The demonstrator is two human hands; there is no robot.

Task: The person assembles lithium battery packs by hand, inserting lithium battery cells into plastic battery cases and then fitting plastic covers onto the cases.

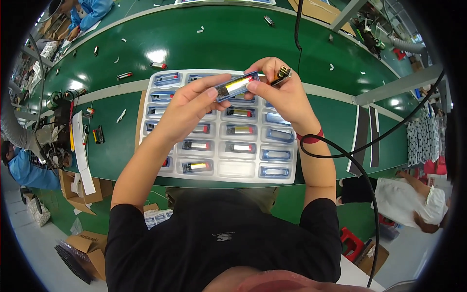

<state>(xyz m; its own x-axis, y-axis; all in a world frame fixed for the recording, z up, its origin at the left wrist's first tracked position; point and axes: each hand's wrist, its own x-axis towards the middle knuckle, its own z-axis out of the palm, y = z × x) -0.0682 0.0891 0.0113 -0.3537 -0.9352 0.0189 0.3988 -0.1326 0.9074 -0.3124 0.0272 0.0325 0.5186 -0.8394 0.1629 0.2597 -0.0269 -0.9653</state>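
Note:
Above a white compartment tray (219, 178), both my hands hold one translucent blue plastic case (238, 86), tilted, its right end higher. Inside it show a dark part and a yellow-and-silver cell with a red end. My left hand (194, 100) pinches the left end between thumb and fingers. My right hand (282, 95) has its thumb pressed on the right end. Against its fingers sits a small dark part with gold-coloured contacts (283, 73); how it is held is partly hidden. Similar blue cases (241, 130) lie in the tray compartments, several with cells inside.
A red band (310, 136) is round my right wrist; a black cable (357, 163) loops beside it. Small cell assemblies (158, 65) lie on the green bench (194, 48). Dark strips (360, 134) lie at right. People in blue (92, 13) sit across the bench and at left.

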